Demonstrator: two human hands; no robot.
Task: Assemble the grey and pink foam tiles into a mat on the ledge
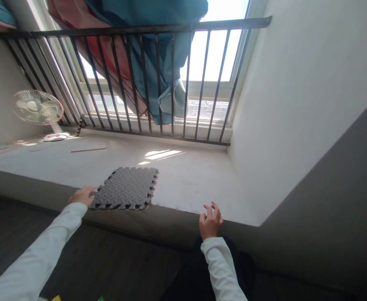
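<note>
A grey foam puzzle mat with a raised tread pattern and toothed edges lies flat on the white window ledge, its near side reaching the ledge's front edge. My left hand is at the mat's near left corner, fingers apart, right against its edge; a firm grip does not show. Off to the right of the mat, my right hand hovers by the ledge's front edge. Its fingers are spread and slightly bent, with nothing in them.
The white ledge runs below a dark metal railing. A white fan stands at the far left, near a thin brownish strip. Blue and pink curtains hang behind the bars. A white wall bounds the right.
</note>
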